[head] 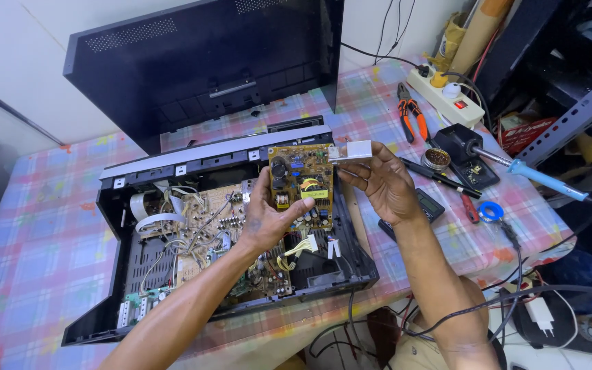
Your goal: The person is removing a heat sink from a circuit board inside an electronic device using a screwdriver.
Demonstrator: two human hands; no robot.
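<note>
Plaid-clothed surface (49, 226), frame centre | left hand (268, 223) and right hand (385, 181) fingers pinching yellow circuit board (301, 179) over open chassis (138, 274) | gripping edges only is keeping components safe.

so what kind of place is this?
Most likely a small electronics repair bench. An opened black chassis with its boards exposed lies on a plaid tablecloth, with a soldering iron, orange-handled pliers and a power strip beside it.

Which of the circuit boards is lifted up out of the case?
The small yellowish board held upright between the left hand and right hand. The larger boards lie flat inside the open black case.
</note>
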